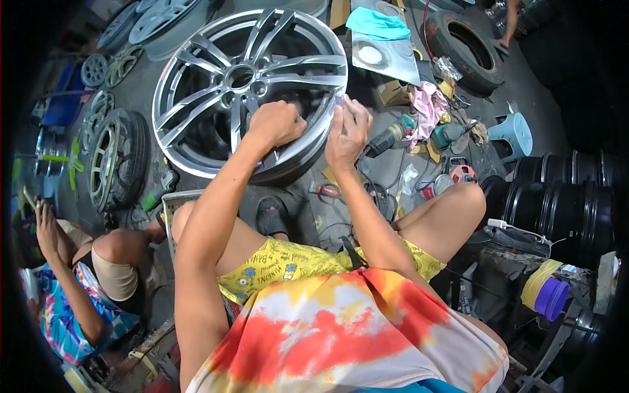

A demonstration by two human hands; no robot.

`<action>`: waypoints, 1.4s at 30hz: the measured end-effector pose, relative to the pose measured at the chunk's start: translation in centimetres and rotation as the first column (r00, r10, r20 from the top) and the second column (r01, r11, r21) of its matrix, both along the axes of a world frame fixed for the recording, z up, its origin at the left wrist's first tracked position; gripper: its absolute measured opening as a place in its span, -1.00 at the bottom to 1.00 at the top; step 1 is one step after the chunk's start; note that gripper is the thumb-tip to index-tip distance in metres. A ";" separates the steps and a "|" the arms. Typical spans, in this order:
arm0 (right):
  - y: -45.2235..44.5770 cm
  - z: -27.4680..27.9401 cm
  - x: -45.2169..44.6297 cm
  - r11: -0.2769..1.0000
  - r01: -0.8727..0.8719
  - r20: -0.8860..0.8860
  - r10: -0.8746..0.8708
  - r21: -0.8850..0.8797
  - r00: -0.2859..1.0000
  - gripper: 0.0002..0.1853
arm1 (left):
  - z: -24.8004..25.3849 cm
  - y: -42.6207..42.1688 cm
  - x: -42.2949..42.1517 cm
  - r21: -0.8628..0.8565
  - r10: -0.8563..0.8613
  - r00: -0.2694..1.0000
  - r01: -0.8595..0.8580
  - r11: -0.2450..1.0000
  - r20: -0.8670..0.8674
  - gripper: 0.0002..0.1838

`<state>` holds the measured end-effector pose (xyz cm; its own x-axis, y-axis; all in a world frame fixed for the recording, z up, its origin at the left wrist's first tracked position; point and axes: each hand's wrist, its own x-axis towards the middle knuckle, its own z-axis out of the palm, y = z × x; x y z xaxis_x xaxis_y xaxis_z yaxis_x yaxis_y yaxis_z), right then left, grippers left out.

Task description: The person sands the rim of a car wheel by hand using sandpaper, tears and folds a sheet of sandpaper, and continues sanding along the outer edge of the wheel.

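A silver multi-spoke wheel rim (240, 77) lies face up in front of my knees, without a tire. My left hand (278, 123) is closed in a fist over the rim's near spokes; whatever it may hold is hidden under the fingers. At the rim's right outer lip is my right hand (350, 134), fingers bent and pinched together. A small purplish piece (339, 100) shows at its fingertips, too small to identify.
Power tools (391, 134) and a pink cloth (429, 111) lie to the right, with a loose tire (464, 51) beyond. A light-blue stool (512, 135) stands farther right. On the left are a tire-mounted wheel (118, 160) and another seated person (92, 281).
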<state>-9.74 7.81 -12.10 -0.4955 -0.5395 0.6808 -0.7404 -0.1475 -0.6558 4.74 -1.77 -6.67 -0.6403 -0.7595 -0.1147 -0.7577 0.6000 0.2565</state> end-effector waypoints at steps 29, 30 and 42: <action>-0.9 0.0 1.1 0.999 0.011 0.294 -0.025 0.050 0.956 -0.67 | -0.2 -0.1 0.1 -0.041 0.001 0.998 -0.004 0.999 -0.065 -0.60; 0.1 -0.4 1.8 0.999 0.008 0.290 -0.021 0.047 0.957 -0.67 | 0.2 -0.1 0.0 -0.044 0.004 0.998 -0.007 0.999 -0.069 -0.60; 1.3 -0.5 2.3 0.994 -0.072 0.359 0.038 0.083 0.933 -0.69 | -0.2 -0.3 -0.1 -0.040 0.039 0.999 -0.039 0.998 -0.008 -0.60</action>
